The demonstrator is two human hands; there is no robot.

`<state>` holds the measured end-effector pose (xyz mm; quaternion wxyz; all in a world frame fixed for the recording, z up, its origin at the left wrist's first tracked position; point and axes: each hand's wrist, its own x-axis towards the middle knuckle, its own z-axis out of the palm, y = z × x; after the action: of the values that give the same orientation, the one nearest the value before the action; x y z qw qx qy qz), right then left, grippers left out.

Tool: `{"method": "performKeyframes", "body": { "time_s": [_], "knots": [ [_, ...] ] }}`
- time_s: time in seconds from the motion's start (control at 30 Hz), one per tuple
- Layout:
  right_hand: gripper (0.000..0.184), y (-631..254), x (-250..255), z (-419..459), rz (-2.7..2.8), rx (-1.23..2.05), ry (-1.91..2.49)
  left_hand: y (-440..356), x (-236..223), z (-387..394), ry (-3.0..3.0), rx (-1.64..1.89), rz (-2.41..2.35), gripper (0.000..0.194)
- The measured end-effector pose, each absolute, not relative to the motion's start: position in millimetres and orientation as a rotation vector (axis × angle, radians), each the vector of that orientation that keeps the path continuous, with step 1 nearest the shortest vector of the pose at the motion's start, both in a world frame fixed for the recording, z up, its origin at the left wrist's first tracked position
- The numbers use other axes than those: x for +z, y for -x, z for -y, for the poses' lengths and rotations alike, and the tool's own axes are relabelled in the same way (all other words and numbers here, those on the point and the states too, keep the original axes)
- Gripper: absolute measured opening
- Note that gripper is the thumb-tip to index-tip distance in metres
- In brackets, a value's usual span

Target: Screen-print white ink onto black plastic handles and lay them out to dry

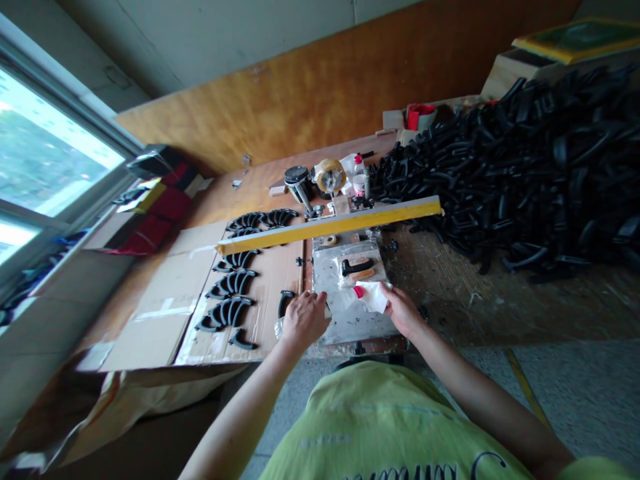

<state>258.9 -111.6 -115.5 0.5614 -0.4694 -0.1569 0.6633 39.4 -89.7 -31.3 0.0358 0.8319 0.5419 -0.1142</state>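
Note:
My right hand (404,312) pinches a white cloth or tissue (376,297) above a grey work plate (335,323). A red cap-like piece (359,291) shows at the cloth's left end; what it belongs to is hidden. Just beyond lies a black curved handle (358,267) on a small tan block. My left hand (306,317) is closed over the plate's left edge, with something small and thin at its fingertips that I cannot make out. Beside it, a single black handle (285,301) rests on the cardboard, and something clear (279,327) shows behind the wrist.
A yellow-edged bar (330,228) spans the work area. Rows of black handles (233,283) lie on cardboard (165,293) at left. Behind stand a dark can (297,176), a tape roll (330,175) and a red-capped bottle (359,165). A large heap of black parts (525,167) fills the right.

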Motion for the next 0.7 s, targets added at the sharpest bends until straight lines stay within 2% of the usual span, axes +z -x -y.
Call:
{"method": "performKeyframes", "body": {
  "time_s": [0.23, 0.47, 0.57, 0.7],
  "knots": [
    [0.038, -255, -103, 101, 0.358, 1.598, 1.051, -26, -44, 87, -2.28, -0.018, -1.685, 0.051],
    [0.034, -263, -103, 90, 0.325, 1.55, 1.049, 22, -72, 82, -1.251, 0.644, -1.379, 0.068],
    [0.037, -268, -108, 89, 0.351, 1.447, 1.154, 47, -76, 59, -1.091, 0.858, -1.406, 0.063],
    [0.038, -274, -112, 87, 0.404, 1.267, 1.286, 71, -71, -11, -1.249, 1.104, -1.475, 0.049]
  ]
}}
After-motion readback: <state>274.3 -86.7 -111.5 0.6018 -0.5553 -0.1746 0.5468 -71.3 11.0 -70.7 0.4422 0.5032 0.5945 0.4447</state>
